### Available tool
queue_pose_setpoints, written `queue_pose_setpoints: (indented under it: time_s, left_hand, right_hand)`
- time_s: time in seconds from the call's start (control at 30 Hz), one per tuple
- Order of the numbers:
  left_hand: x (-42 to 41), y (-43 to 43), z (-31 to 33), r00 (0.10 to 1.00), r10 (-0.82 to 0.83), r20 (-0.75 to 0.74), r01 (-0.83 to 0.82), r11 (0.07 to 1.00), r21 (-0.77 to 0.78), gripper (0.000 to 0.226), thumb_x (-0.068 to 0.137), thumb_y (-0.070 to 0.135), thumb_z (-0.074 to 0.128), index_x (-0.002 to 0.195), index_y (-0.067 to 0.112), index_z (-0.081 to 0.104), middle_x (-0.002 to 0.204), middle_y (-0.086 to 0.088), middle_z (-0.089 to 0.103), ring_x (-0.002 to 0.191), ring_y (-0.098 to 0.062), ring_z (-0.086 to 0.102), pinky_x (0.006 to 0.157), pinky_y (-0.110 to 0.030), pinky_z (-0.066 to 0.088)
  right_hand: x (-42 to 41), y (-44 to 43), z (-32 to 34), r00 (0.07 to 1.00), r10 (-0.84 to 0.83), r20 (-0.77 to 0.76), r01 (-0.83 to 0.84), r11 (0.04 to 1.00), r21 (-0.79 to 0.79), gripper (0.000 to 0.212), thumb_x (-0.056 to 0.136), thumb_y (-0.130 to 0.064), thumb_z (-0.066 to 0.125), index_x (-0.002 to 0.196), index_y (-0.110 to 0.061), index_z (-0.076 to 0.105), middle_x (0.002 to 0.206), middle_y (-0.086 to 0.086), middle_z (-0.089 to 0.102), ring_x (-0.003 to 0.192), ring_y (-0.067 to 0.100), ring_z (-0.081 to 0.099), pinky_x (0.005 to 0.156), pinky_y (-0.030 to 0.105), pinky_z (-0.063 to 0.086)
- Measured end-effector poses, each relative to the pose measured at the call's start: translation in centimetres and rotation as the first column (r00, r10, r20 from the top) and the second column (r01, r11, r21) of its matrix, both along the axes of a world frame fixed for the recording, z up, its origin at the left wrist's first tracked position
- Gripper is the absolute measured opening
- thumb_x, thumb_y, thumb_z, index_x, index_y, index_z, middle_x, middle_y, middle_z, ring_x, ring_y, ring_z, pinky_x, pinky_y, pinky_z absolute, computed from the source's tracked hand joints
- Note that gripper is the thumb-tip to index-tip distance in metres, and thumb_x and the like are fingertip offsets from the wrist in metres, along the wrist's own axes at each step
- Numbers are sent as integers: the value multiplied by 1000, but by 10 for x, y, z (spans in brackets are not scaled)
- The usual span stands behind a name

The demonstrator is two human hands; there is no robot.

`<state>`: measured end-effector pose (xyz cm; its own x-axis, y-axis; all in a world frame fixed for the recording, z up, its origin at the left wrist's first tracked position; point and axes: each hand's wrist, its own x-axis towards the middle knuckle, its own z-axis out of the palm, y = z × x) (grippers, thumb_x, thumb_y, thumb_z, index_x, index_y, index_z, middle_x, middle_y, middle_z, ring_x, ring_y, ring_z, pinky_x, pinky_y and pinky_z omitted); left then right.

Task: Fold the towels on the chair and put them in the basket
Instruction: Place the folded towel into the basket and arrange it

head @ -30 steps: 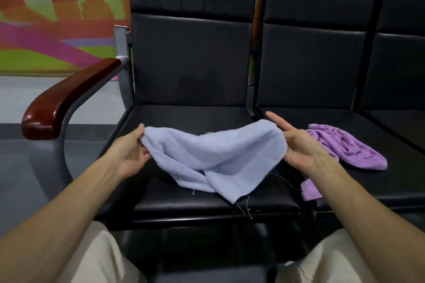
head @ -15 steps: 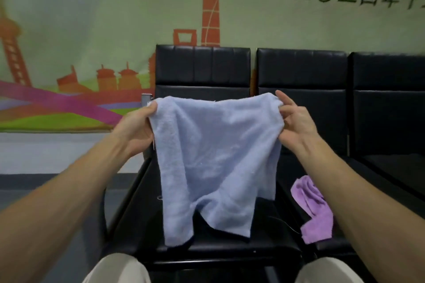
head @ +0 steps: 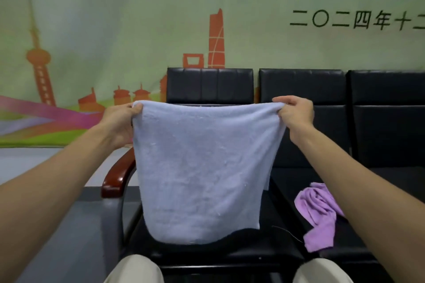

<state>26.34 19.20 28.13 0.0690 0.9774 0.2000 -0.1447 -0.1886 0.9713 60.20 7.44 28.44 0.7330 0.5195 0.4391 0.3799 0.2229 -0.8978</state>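
Observation:
A pale blue towel (head: 202, 167) hangs spread out flat in the air in front of the black chair (head: 209, 86). My left hand (head: 119, 122) grips its top left corner and my right hand (head: 295, 114) grips its top right corner. The towel's lower edge hangs just above the seat. A crumpled purple towel (head: 318, 213) lies on the seat of the neighbouring chair to the right, partly behind my right forearm. No basket is in view.
A row of black padded chairs (head: 303, 89) stands against a wall with a painted skyline mural. A dark red wooden armrest (head: 116, 179) sticks out at the left of the near chair. Grey floor lies to the left.
Both hands have lifted the blue towel off the seat and pulled its top edge taut, so it now hangs flat. The view has tilted up toward the wall.

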Motion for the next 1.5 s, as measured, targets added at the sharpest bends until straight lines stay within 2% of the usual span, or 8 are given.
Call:
queue_pose_setpoints:
  time_s: [0.13,0.3,0.47,0.7,0.9,1.17,1.3,1.5]
  left_hand:
    - [-9,-7,-1,991,-101,92,110,988,-106,21,101,15,44,104,10,64,82,-3,74,63,-14,71,47,-26,53]
    - [-10,-7,-12,999,-20,-25,19,998,-63,21,98,13,52,111,3,65,107,-8,68,89,-22,64,78,-42,54]
    - [1,-2,-22,996,81,-48,-81,997,4,8,96,12,58,92,8,64,94,-7,61,93,-24,54,76,-37,49]
    - [7,12,-35,989,106,-100,-99,993,67,23,89,0,63,111,6,65,118,-15,61,111,-30,59,96,-41,50]
    - [15,15,-36,882,299,-364,-197,936,293,28,84,2,70,112,5,69,116,-14,65,109,-29,60,95,-47,51]
    - [28,15,-21,654,604,-455,-286,755,591,21,96,10,57,106,-4,69,114,-23,65,104,-35,60,93,-39,44]
    - [27,7,-16,678,588,-441,-319,776,544,25,101,14,47,102,-5,63,126,-24,42,100,-31,50,93,-31,35]
    - [26,-8,-19,771,485,-413,-295,846,444,23,99,18,52,94,1,67,104,-17,65,94,-31,55,76,-34,39]
  right_hand:
    - [3,-1,-4,960,-112,257,136,987,-80,29,93,2,49,99,-18,70,111,8,64,106,23,58,85,33,51]
    - [7,3,-15,910,-79,407,176,963,-206,20,100,-9,37,97,-14,57,105,12,57,82,22,54,59,28,42]
    - [6,9,-24,996,82,-35,-87,975,-203,19,95,-11,46,112,-10,55,110,12,59,94,23,57,78,41,54]
    - [7,8,-19,890,243,-387,-229,970,82,12,93,-11,62,103,-6,67,95,6,67,87,18,66,77,30,56]
    - [18,15,-25,984,173,-40,-176,976,-126,39,74,4,74,109,-11,70,109,5,66,102,22,62,91,34,53]
    - [15,22,-23,966,-147,212,165,984,-70,2,83,-18,75,84,-19,75,94,1,68,88,14,63,69,26,50]
    - [14,15,-24,965,-136,225,151,987,-53,3,85,-20,73,85,-19,70,96,2,65,86,14,62,63,21,46]
    - [9,-5,-34,979,-53,198,73,993,-92,4,94,-16,61,97,-16,63,96,2,62,89,16,59,60,20,44]
